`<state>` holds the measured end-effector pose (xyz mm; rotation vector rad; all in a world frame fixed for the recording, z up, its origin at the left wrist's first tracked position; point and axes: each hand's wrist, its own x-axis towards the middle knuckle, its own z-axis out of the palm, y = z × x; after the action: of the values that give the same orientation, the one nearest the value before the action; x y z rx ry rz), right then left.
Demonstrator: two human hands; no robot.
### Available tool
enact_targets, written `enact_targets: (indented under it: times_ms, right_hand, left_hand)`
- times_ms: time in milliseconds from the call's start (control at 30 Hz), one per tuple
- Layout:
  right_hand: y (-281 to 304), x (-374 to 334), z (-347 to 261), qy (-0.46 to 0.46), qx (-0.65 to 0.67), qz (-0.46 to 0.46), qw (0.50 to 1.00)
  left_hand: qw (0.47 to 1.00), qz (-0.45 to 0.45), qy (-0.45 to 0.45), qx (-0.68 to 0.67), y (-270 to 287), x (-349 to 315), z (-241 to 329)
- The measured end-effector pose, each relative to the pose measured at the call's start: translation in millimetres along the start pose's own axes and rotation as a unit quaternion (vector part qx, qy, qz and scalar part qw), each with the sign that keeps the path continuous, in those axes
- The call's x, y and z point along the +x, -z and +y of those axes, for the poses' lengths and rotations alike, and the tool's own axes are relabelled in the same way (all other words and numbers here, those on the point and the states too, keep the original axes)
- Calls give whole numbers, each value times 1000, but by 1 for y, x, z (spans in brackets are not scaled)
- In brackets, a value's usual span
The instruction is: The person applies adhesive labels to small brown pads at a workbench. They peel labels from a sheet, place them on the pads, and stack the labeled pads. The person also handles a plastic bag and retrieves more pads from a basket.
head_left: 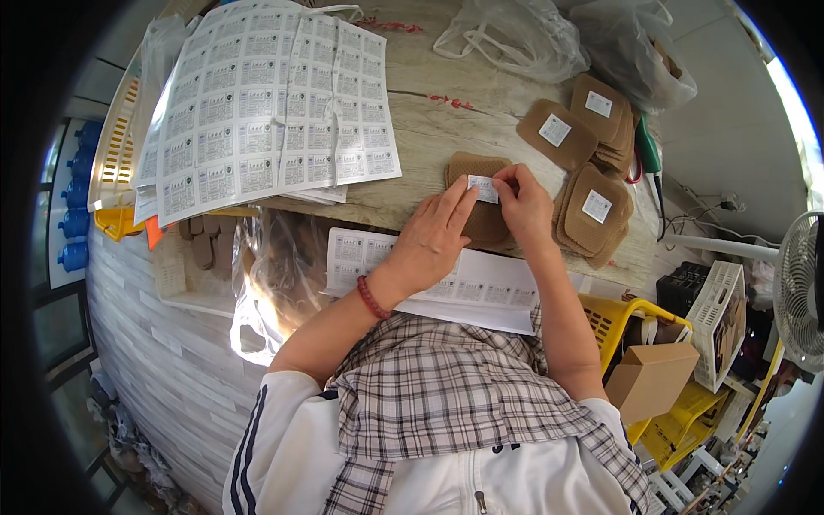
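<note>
My left hand (433,233) and my right hand (525,206) meet over a tan oval patch (470,166) lying on the wooden table (429,129). Together their fingertips pinch a small white sticker label (483,188) just above the patch. A red bead bracelet sits on my left wrist. A partly used label sheet (481,287) lies under my forearms at the table's near edge. Stacks of tan patches with white stickers on them (592,210) rest to the right of my right hand.
Large sheets of printed labels (257,103) cover the table's left half. Clear plastic bags (515,34) lie at the far edge. More labelled patches (558,130) sit at the back right. Yellow and white crates (704,318), a cardboard box (652,378) and a fan (802,292) stand to the right.
</note>
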<state>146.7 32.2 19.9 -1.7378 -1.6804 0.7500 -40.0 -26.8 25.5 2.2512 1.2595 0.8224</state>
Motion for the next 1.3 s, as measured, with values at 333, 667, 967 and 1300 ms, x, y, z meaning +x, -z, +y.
enact_targets:
  times_ms: [333,667,967,1300]
  right_hand:
    - [-5,-8,-7,59,-112,103,987]
    - [-10,3,6,59,16,140,988]
    - [59,-12,19,93,167,280,941]
    - [26,-99,-5,207,-54,24,977]
  left_hand:
    - [992,-52,-37,107,-3,3,-4]
    - [995,-26,-37,92,-5,0,-2]
    - [998,59,-24,15,36,-42,5]
    - [998,42,19,-47,31,-69,-11]
